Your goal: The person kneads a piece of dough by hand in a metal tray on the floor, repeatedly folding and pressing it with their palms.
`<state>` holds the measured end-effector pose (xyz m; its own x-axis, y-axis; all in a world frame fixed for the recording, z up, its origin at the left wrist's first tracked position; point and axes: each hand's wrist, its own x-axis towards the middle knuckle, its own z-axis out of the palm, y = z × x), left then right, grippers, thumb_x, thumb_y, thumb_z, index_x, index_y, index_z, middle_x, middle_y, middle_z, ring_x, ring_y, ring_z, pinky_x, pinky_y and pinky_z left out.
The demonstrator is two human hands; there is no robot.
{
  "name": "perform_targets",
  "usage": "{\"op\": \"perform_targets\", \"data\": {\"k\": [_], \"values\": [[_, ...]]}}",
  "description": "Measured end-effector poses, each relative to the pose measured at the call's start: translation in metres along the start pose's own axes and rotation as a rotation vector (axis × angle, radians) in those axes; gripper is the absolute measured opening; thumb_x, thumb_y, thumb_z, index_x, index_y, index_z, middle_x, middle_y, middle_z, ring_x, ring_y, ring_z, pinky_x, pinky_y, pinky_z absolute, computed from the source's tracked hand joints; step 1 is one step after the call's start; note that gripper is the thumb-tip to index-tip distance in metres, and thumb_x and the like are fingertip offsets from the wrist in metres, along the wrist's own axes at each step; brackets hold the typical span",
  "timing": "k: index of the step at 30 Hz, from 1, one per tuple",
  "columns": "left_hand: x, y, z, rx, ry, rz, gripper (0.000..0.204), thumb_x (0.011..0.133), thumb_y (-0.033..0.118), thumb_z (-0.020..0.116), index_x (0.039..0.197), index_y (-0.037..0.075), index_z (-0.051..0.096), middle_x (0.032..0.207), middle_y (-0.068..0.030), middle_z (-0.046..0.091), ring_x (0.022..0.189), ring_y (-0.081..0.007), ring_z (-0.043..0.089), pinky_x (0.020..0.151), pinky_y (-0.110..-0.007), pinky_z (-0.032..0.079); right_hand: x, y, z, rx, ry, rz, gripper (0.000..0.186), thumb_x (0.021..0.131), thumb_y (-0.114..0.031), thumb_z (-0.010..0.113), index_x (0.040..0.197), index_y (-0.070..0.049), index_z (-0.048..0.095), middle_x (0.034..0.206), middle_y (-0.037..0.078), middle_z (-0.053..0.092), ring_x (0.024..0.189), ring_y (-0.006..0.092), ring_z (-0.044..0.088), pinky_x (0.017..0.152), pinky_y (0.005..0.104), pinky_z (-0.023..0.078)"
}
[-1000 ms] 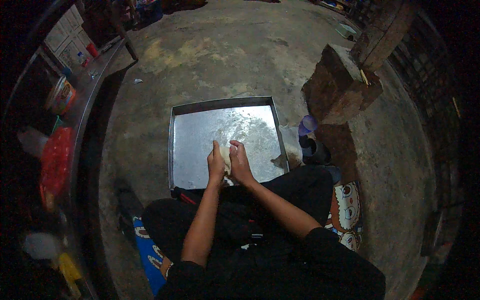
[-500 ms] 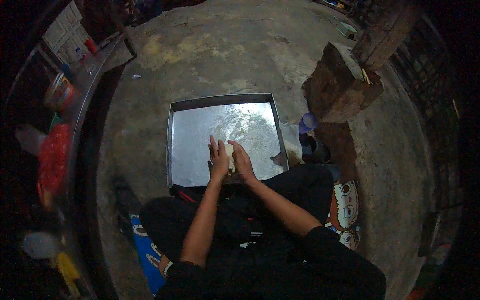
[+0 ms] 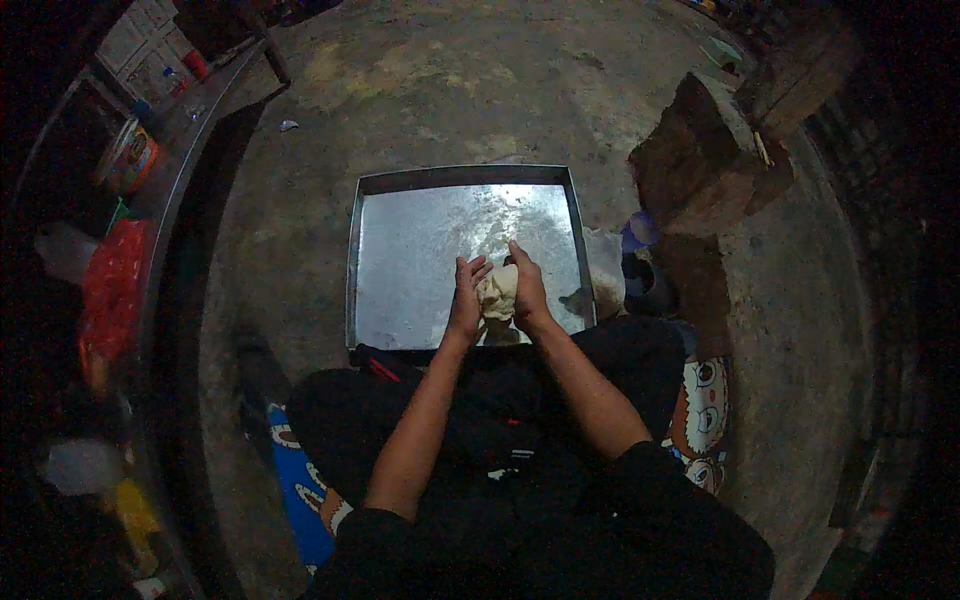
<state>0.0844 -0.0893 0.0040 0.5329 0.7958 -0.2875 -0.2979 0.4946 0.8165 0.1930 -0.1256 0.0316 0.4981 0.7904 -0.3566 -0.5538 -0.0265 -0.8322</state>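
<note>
A lump of pale dough [image 3: 498, 292] is pressed between my two palms, above the near part of a shallow metal tray [image 3: 410, 245]. My left hand [image 3: 466, 300] cups its left side, with the fingers bent toward it. Against the other side lies my right hand [image 3: 530, 290], its fingers pointing away from me and curving slightly inward. The dough's top and near faces show between the hands, while the palms hide its sides. Whether the dough touches the tray I cannot tell. The tray's shiny bottom has smears around the hands.
The tray stands before my folded legs on a concrete floor [image 3: 430, 90]. Right of it are a whitish bag [image 3: 604, 262], a purple cup [image 3: 639, 231] and a brown block [image 3: 690, 165]. A long ledge on the left bears a bucket [image 3: 130, 157] and a red plastic bag [image 3: 112, 290].
My hands have parted slightly, so more of the dough shows between them. My left fingers are more bent than before. The whole view has shifted, placing the tray higher and farther right.
</note>
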Motion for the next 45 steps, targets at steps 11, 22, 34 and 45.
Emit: {"op": "perform_targets", "data": {"k": [11, 22, 34, 45], "values": [[-0.033, 0.021, 0.018, -0.306, -0.146, -0.111, 0.078, 0.098, 0.067, 0.029, 0.146, 0.007, 0.042, 0.133, -0.0124, 0.057, 0.119, -0.0242, 0.058, 0.103, -0.037, 0.045, -0.012, 0.006, 0.013, -0.684, 0.123, -0.681, 0.039, 0.106, -0.032, 0.036, 0.118, 0.002, 0.05, 0.126, 0.019, 0.045, 0.122, 0.0316, 0.042, 0.106, 0.0386, 0.032], [-0.029, 0.035, 0.012, 0.051, 0.27, -0.104, 0.049, 0.096, 0.053, 0.055, 0.075, 0.009, 0.064, 0.068, 0.0004, 0.06, 0.057, -0.0119, 0.057, 0.052, -0.029, 0.043, -0.034, 0.018, 0.025, -0.758, 0.049, -0.827, 0.037, 0.104, -0.029, 0.038, 0.122, 0.002, 0.047, 0.135, 0.028, 0.042, 0.132, 0.0426, 0.037, 0.11, 0.0512, 0.027], [-0.011, 0.031, -0.022, -0.199, 0.206, -0.14, 0.09, 0.09, 0.081, 0.024, 0.132, 0.007, 0.052, 0.123, -0.011, 0.06, 0.113, -0.0265, 0.059, 0.097, -0.04, 0.048, -0.06, 0.012, 0.038, -0.858, -0.269, -0.92, 0.06, 0.101, -0.051, 0.04, 0.134, -0.002, 0.053, 0.143, 0.027, 0.044, 0.132, 0.0424, 0.044, 0.109, 0.0469, 0.035], [-0.037, 0.066, 0.021, 0.657, 0.062, 0.238, 0.056, 0.105, 0.046, 0.04, 0.097, -0.002, 0.067, 0.094, -0.0132, 0.07, 0.085, -0.025, 0.068, 0.07, -0.04, 0.054, -0.011, -0.043, 0.001, -0.089, 0.056, -0.049, 0.078, 0.1, -0.064, 0.031, 0.088, 0.004, 0.068, 0.076, 0.014, 0.069, 0.065, 0.0225, 0.069, 0.065, 0.034, 0.057]]}}
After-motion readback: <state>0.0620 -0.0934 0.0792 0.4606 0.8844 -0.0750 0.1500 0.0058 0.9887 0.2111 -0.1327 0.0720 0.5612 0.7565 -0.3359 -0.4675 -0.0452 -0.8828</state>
